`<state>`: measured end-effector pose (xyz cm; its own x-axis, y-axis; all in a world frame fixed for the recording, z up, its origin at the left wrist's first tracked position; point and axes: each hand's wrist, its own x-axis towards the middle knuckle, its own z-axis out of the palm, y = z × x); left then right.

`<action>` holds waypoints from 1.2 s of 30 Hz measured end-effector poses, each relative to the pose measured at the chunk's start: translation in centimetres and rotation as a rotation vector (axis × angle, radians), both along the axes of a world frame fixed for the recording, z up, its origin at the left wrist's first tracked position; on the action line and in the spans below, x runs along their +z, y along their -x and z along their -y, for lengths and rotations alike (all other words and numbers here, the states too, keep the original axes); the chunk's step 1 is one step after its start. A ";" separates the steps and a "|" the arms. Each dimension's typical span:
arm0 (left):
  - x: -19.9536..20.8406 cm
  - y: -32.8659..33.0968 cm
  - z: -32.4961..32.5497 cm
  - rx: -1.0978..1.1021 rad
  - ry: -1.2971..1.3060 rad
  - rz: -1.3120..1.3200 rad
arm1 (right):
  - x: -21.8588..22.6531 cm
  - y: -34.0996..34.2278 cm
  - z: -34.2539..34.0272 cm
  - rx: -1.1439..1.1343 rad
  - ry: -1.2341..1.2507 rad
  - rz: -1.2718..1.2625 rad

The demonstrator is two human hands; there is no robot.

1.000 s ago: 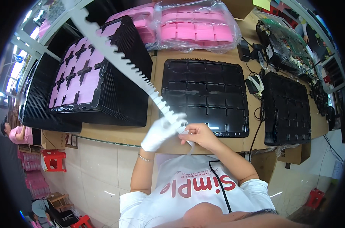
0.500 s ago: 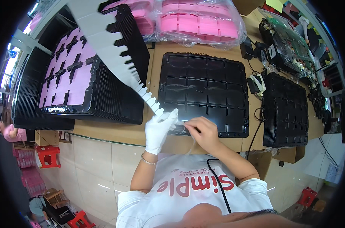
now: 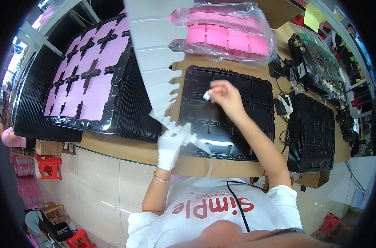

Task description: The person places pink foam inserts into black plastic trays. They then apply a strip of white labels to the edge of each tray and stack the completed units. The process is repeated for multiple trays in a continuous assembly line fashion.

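My left hand (image 3: 170,149), in a white glove, is closed around a long white strip (image 3: 154,56) with notched tabs along one edge. The strip rises to the top of the picture, and its thin translucent end (image 3: 201,145) hangs out beyond my fingers. My bare right hand (image 3: 226,97) pinches a small white piece (image 3: 207,95) between thumb and fingertips. That hand is over a black plastic tray (image 3: 248,142) divided by raised cross-shaped ribs, which lies flat on the cardboard-covered table (image 3: 130,147).
To the left, a tall stack of black trays (image 3: 130,99) carries a pink sheet (image 3: 86,62) on top. Pink foam pieces (image 3: 225,35) in clear plastic lie behind the tray. A smaller tray stack (image 3: 312,132), cables (image 3: 284,138) and circuit boards (image 3: 320,51) occupy the right side.
My right hand has moved away from the left one, up and over the tray, with the small white piece. The strip now stands more upright and looks closer; its thin end hangs loose.
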<state>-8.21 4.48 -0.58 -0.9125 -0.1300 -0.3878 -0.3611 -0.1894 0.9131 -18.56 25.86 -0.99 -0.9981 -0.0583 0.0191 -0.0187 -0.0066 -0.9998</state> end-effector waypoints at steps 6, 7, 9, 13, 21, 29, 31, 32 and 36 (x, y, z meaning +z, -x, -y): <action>0.2 0.2 -0.6 -0.077 0.102 0.029 | -4.1 9.9 0.7 -0.049 -0.228 0.010; 0.2 0.2 -0.5 -0.101 0.108 0.048 | -3.9 10.3 1.3 -0.047 -0.278 0.014; 0.3 0.2 -0.1 -0.152 0.120 0.085 | -4.7 11.4 1.6 -0.071 -0.364 -0.027; -0.2 0.1 -0.1 -0.164 0.106 0.094 | -5.1 12.0 2.4 -0.128 -0.448 -0.033; -0.1 0.1 -0.3 -0.125 0.084 0.092 | -4.2 11.2 2.7 -0.131 -0.602 -0.069; -1.5 0.1 0.1 -0.220 0.155 -0.025 | -3.2 12.4 2.8 -0.048 -1.077 -0.249; -2.9 0.1 1.3 -0.421 0.292 -0.151 | -3.1 13.1 2.6 -0.022 -1.088 -0.176; -2.3 0.1 0.9 -0.333 0.224 -0.094 | -3.1 13.2 2.5 -0.001 -1.077 -0.156; -0.8 0.4 0.3 -0.287 0.175 0.026 | -3.0 13.2 2.2 0.018 -1.078 -0.110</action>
